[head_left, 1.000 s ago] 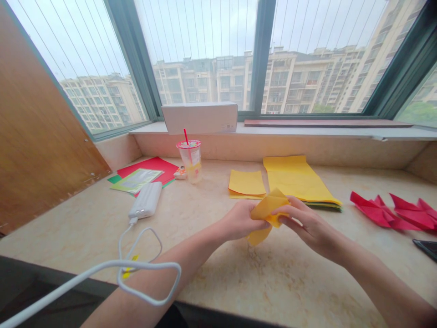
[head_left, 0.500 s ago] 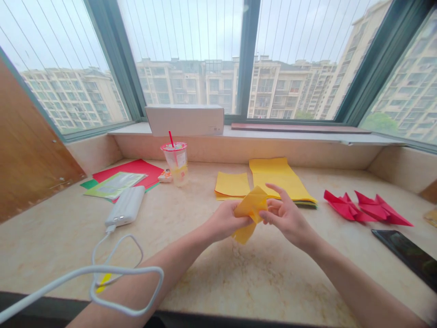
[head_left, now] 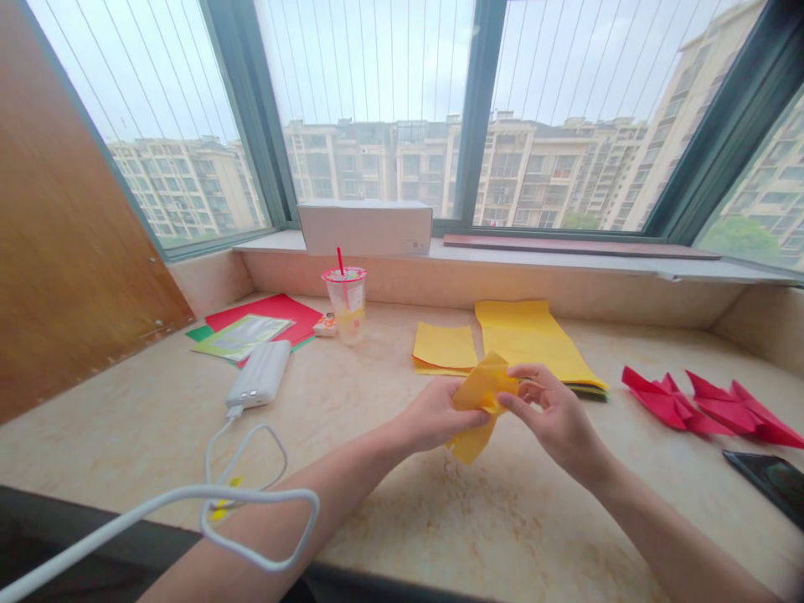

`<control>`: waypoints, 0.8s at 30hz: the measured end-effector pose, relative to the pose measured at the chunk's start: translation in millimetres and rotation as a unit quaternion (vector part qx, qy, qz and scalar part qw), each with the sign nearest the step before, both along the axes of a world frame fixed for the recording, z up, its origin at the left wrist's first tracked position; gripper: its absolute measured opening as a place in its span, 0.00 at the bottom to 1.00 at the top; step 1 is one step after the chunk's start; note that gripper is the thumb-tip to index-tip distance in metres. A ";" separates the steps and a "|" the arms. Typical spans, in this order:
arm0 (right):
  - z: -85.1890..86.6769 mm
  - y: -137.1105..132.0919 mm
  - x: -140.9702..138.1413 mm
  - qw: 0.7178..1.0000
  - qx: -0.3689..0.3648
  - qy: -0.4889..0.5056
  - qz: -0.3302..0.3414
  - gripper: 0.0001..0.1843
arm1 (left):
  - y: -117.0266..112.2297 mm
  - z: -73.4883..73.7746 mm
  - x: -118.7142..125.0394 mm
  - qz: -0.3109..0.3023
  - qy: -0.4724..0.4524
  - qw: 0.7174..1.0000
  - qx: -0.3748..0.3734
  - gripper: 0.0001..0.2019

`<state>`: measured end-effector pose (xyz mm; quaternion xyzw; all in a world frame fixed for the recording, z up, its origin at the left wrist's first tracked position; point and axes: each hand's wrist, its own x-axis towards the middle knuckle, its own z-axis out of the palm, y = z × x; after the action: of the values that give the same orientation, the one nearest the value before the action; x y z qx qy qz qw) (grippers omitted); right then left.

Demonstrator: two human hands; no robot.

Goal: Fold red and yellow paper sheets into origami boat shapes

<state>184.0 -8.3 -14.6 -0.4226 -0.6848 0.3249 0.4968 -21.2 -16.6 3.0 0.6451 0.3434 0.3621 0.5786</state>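
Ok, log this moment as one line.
left hand: holding folded yellow paper | right hand: touching same paper | behind: yellow sheets | right side: red folded pieces

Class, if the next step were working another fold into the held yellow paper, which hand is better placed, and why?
Probably the right hand: its thumb sits at the right side of the yellow paper, while the left hand is occupied gripping the left side.

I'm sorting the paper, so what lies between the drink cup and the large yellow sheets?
In the head view, a smaller stack of yellow paper lies between the drink cup and large yellow sheets, nearer the sheets.
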 end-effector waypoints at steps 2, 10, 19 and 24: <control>-1.4 -0.1 0.0 0.999 0.018 -0.022 -0.016 0.26 | 1.1 -2.1 -0.1 0.011 0.004 1.000 0.010 0.14; -1.6 -3.4 -3.0 0.994 0.042 -0.061 -0.075 0.31 | -1.6 1.1 2.5 0.064 0.089 0.986 0.123 0.09; 1.6 -13.8 -21.9 0.982 0.040 -0.149 -0.107 0.45 | -13.9 5.4 13.9 0.106 0.124 0.963 0.216 0.12; -2.8 -12.4 -20.9 0.986 0.025 -0.128 -0.100 0.38 | -12.7 2.9 15.1 0.112 0.146 0.960 0.212 0.10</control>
<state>163.1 -20.7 -17.3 -0.5146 -0.7049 0.1999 0.4453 -6.1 -29.3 5.9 0.7564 0.4095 0.3907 0.3278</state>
